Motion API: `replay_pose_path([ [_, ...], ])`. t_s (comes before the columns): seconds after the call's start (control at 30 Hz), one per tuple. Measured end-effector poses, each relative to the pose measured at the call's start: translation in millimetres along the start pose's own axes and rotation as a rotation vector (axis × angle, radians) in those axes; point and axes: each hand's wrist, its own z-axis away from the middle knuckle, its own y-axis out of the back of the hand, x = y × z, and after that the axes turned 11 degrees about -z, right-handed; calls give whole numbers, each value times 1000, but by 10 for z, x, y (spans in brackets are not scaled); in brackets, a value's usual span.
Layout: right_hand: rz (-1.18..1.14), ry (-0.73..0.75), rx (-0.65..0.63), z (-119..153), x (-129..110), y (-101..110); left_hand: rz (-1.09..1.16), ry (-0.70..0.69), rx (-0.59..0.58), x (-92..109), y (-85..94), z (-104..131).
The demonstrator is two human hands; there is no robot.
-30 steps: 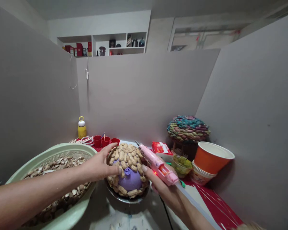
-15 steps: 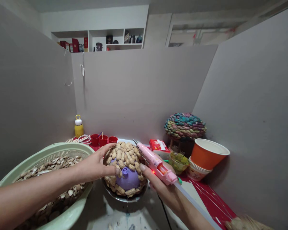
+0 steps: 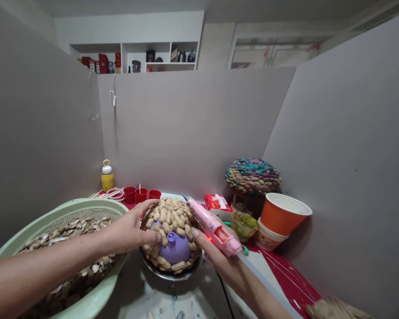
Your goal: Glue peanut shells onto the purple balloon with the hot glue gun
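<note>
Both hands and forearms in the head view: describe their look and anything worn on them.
The left hand and right hand are ungloved. The left forearm and right forearm are bare as far as they show, with no sleeve, watch or bracelet visible.

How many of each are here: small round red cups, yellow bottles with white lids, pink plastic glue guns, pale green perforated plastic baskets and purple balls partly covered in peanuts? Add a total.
Small round red cups: 3
Yellow bottle with white lid: 1
Pink plastic glue gun: 1
Pale green perforated plastic basket: 1
Purple ball partly covered in peanuts: 1
Total: 7
</note>
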Motion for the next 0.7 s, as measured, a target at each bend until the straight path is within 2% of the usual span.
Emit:
replay_pose_path([
  [0.1,-14,0,-31,-15,-25,7,-3,5,2,2,-10,-9],
  [0.23,17,29,20,-5,-28,12,-9,-20,14,-10,-26,-18],
  [0.4,1,33,-66,-14,-49,26,-54,-44,27,-16,-28,-9],
  [0.7,-35,-12,-23,-12,-93,9,-85,-37,42,45,-17,25],
])
